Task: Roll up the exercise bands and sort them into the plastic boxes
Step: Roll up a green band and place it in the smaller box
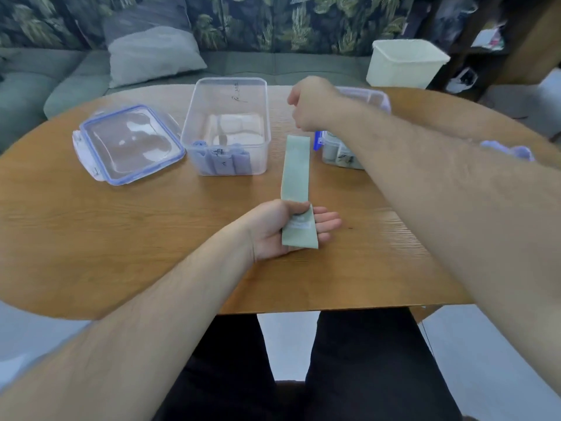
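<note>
A pale green exercise band [296, 174] lies flat and stretched out along the middle of the wooden table [121, 238]. My left hand [282, 229] holds its near end, thumb on top and fingers underneath. My right hand [312, 103] hovers above the band's far end with fingers curled; nothing shows in it. A clear plastic box [227, 95] to the left holds rolled purple bands [224, 162]. A second box [337, 150] with rolled green bands sits to the right, mostly hidden by my right forearm.
A clear lid with blue clips [130, 144] lies at the left of the table. A purple band [510, 148] shows past my right forearm. A white bin [406, 63] stands behind the table, beside a grey sofa with a cushion [151, 53].
</note>
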